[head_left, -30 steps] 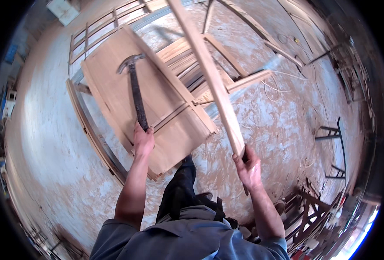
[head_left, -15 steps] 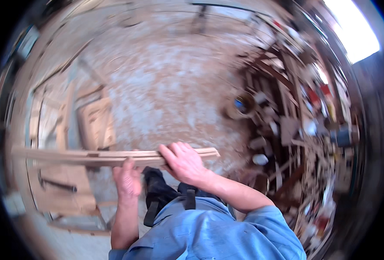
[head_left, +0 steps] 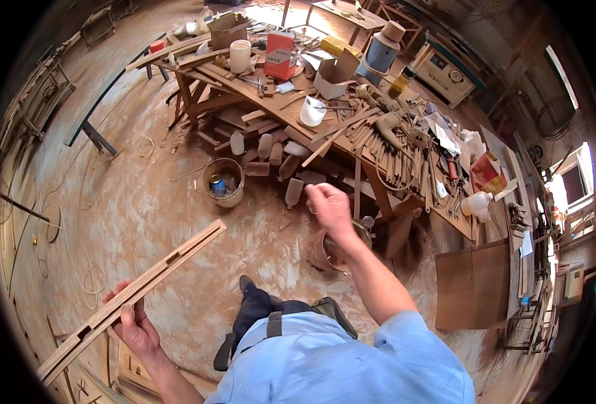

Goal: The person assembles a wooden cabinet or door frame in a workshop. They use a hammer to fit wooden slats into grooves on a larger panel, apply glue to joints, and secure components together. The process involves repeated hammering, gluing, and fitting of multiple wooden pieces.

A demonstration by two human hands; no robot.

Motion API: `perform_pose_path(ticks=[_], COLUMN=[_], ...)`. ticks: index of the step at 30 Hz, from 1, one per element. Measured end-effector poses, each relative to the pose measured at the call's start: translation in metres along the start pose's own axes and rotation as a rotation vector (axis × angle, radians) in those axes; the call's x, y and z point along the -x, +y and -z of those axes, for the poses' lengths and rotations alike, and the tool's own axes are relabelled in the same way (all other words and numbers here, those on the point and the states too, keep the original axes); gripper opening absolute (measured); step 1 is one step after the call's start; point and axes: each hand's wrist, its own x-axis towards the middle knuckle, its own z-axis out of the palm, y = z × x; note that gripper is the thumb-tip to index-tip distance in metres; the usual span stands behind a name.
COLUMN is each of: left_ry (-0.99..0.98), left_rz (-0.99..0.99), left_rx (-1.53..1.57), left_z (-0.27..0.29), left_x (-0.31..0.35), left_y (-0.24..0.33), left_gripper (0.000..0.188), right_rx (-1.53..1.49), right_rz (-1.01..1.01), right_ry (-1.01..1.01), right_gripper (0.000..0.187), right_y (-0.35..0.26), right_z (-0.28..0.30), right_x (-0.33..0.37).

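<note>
A long pale wooden strip, with a groove along its length and several dark slots cut in it, slants from the lower left up toward the middle. My left hand grips it from below, the thumb on the near edge and the fingers behind. Away from the strip, my right hand is raised in front of the workbench with its fingers curled in. Whether anything small is inside that closed hand is hidden. Behind it, on the floor beneath the bench, lie several pale plastic bottles.
The cluttered wooden workbench carries a red can, a cut white plastic container, a drill and wood strips. A bucket holding a blue can stands on the floor; another bucket sits beneath my right forearm.
My view has turned right toward the workbench. My right hand has left the wooden strip and moved toward the bench. The strip, still in my left hand, now tilts upward to the right.
</note>
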Motion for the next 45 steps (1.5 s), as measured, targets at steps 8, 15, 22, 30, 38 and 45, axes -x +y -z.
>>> perform_pose_path(ticks=[8, 15, 22, 30, 38, 45], left_ry=[-0.195, -0.232, -0.197, -0.069, -0.075, -0.057], left_rz=[0.054, 0.07, 0.079, 0.116, 0.127, 0.149], left_rx=[-0.015, -0.063, -0.115, -0.185, -0.177, -0.125], left_z=[-0.092, -0.162, -0.238, -0.301, -0.324, -0.327], left_x=[-0.076, -0.109, -0.132, -0.145, -0.159, -0.166], left_y=[-0.05, -0.088, -0.132, -0.166, -0.183, -0.193], left_gripper=[0.041, 0.042, 0.044, 0.049, 0.045, 0.042], right_rx=[-0.344, -0.596, -0.696, -0.696, -0.015, 0.063], right_rz=[-0.498, -0.561, -0.693, -0.73, -0.331, -0.251], right_ry=[0.06, 0.171, 0.238, 0.262, -0.076, -0.148], right_gripper=[0.021, 0.021, 0.035, 0.03, 0.024, 0.023], right_y=[0.031, 0.091, 0.137, 0.165, 0.124, 0.097], right_z=[0.08, 0.106, 0.113, 0.11, 0.118, 0.116], right_x=[-0.098, -0.23, -0.364, -0.424, -0.417, -0.42])
